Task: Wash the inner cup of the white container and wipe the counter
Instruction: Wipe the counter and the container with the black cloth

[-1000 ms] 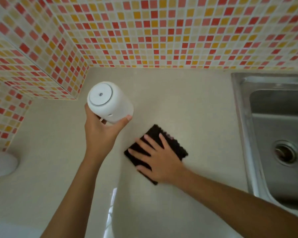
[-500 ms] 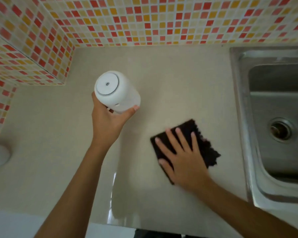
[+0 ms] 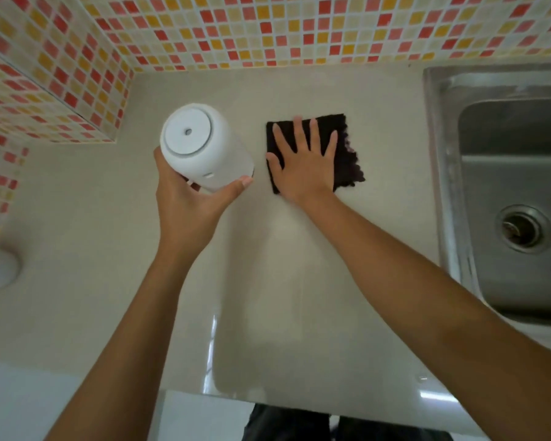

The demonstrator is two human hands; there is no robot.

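We see two hands, one white container and one dark cloth.
Our left hand point(image 3: 185, 202) wraps the white container point(image 3: 204, 148) above the table point(image 3: 77, 218); at its 3 o'clock, our right hand point(image 3: 303, 160) lies spread flat on the dark cloth point(image 3: 347, 160).

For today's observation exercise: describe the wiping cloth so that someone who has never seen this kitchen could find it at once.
Start at the steel sink on the right and move left across the pale counter. The cloth lies flat under the spread right hand. It is the only dark, ragged-edged thing there, beside the smooth white container.
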